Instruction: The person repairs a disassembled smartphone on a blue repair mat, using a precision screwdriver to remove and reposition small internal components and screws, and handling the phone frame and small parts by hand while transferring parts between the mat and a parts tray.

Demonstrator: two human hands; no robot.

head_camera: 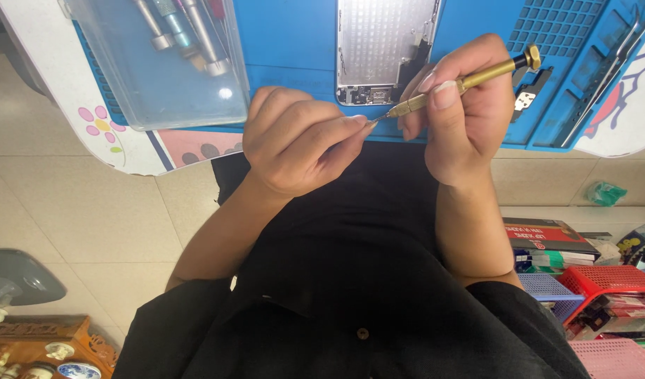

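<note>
Where left hand pinches, screwdriver tip hides.

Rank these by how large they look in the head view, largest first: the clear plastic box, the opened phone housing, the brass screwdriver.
1. clear plastic box, cut off by the top edge, yet widest.
2. opened phone housing, also cut off at the top.
3. brass screwdriver, long but thin, held nearer the camera in the right hand, so it looks somewhat enlarged.

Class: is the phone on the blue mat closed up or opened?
Opened. The phone shows its bare metal inner shell and exposed parts, with no screen fitted, on the blue mat.
</note>
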